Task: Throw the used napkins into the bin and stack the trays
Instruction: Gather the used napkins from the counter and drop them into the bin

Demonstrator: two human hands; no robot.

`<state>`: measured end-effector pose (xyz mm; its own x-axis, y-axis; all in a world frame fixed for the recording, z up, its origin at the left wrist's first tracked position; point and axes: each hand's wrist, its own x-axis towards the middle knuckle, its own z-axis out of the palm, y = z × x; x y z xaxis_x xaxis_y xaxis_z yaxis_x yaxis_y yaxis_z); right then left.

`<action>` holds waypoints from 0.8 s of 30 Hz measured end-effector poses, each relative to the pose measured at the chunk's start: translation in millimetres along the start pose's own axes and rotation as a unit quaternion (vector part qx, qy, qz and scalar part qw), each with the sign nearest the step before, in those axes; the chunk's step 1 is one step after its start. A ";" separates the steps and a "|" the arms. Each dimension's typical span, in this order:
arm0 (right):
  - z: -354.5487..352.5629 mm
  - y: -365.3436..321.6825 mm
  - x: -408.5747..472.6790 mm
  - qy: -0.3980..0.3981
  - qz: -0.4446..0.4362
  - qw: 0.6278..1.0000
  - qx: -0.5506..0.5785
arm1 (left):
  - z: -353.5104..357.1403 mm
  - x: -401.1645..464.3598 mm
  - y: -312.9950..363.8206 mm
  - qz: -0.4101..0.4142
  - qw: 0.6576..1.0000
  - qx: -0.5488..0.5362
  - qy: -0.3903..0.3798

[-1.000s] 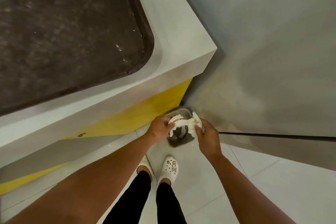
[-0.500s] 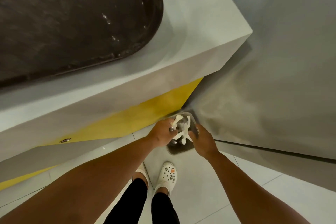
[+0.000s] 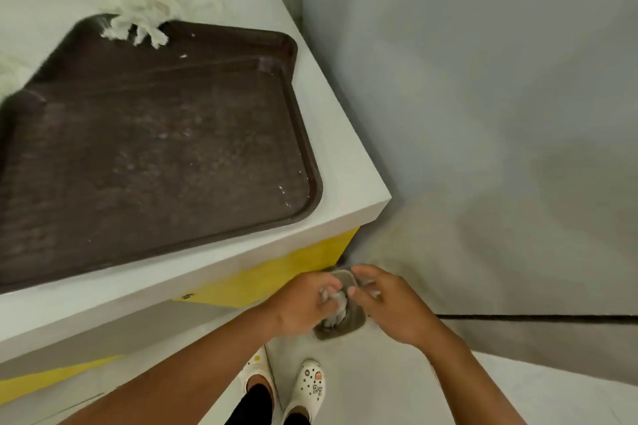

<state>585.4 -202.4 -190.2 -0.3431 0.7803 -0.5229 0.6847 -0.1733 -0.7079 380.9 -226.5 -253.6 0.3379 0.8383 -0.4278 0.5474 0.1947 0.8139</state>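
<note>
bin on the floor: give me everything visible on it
The bin is small and grey-brown, with a roughly square open top and rounded corners; its material cannot be told. It stands upright on the pale tiled floor by the yellow-fronted counter's corner, against the grey wall. White crumpled napkins show in its mouth. The left hand and right hand hover over the opening and hide much of the rim; whether they touch it cannot be told.
</note>
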 end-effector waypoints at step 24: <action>-110.2 -293.9 -43.8 -0.008 -0.259 0.956 -0.137 | -240.4 -174.4 144.1 0.086 0.959 0.018 0.269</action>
<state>470.1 -119.4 93.1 -0.6904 0.7088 -0.1446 0.5622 0.4000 -0.7238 216.8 -222.2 32.8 -0.0136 0.9998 -0.0154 0.5492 0.0204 0.8354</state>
